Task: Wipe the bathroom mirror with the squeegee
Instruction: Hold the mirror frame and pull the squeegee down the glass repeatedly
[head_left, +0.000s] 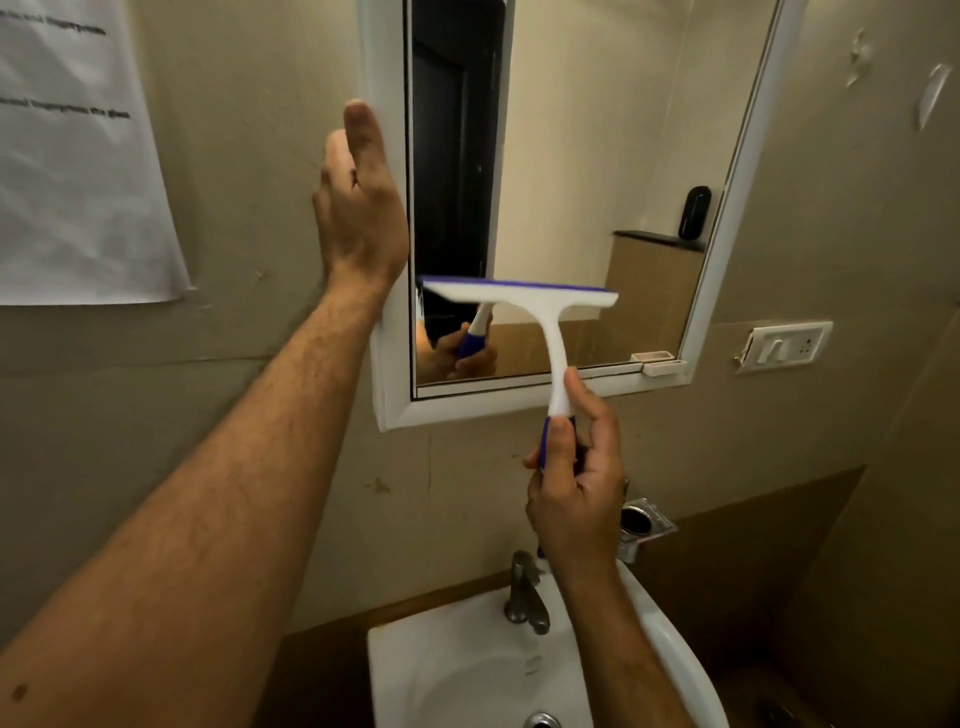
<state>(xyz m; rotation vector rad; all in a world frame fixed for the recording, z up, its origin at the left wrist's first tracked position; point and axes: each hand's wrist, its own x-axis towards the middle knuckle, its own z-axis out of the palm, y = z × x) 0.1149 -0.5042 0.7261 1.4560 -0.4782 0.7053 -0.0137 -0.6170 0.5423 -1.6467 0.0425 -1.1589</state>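
- Two hands working: left hand (358, 208) lying flat, fingers straight, against the outer left edge of the mirror (597, 182) frame, bracing rather than gripping anything.
- Right hand (576, 493) wrapping fingers and thumb round the blue grip of the squeegee (524, 301), at about 5 o'clock from the blade.
- Sitting low on the glass, blade level, toward 7 o'clock of the pane; touching or just off the glass, impossible telling which.
- Hanging above a sink (447, 670) with a tap (524, 597) at 6 o'clock; a switch plate (787, 345) at 3 o'clock of the lower frame; a paper sheet (78, 156) at 9 o'clock on the wall.
- Likely nearing the bottom of a stroke, judging by blade height.
- Risking streaks if tilting the blade or easing pressure at one end.
- Risking knocking the small tray (665, 368) at the lower right of the frame when sweeping toward 3 o'clock.
- Risking shifting the mirror if the bracing palm is slipping off the frame.
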